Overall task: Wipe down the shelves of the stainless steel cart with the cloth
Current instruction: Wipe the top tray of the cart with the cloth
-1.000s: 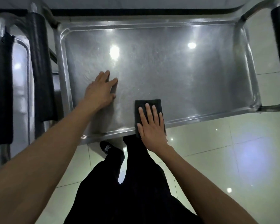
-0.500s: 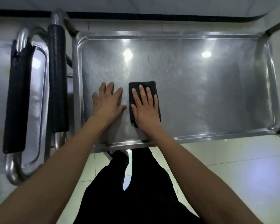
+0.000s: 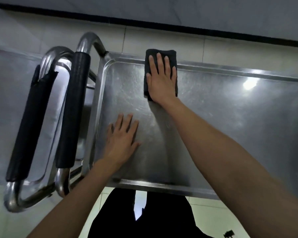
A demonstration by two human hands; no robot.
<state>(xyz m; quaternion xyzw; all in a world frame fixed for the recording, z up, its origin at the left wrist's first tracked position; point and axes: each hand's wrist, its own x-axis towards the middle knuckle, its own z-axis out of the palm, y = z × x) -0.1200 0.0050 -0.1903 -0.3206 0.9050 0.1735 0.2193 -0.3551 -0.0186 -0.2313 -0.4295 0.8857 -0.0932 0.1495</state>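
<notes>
Wiping of the top shelf (image 3: 213,117) of the stainless steel cart is the step in hand. The dark folded cloth (image 3: 160,54) is pressed flat under the right hand (image 3: 162,78), whose fingers are straight and spread; nothing is gripped, the cloth being only held down. Beyond the fingertips the cloth overlaps the far rim of the shelf, so the stroke appears to be at its far limit. The left hand (image 3: 121,143) is laid flat and open on the bare steel, nearer the body than the right hand and toward the black-sleeved push handle (image 3: 74,107), apparently as a brace. To the right of the cloth a wide stretch of shelf is seen. A pull back toward the body in a fresh lane is probably called for next, with pressure kept even. Lower shelves are not visible.
</notes>
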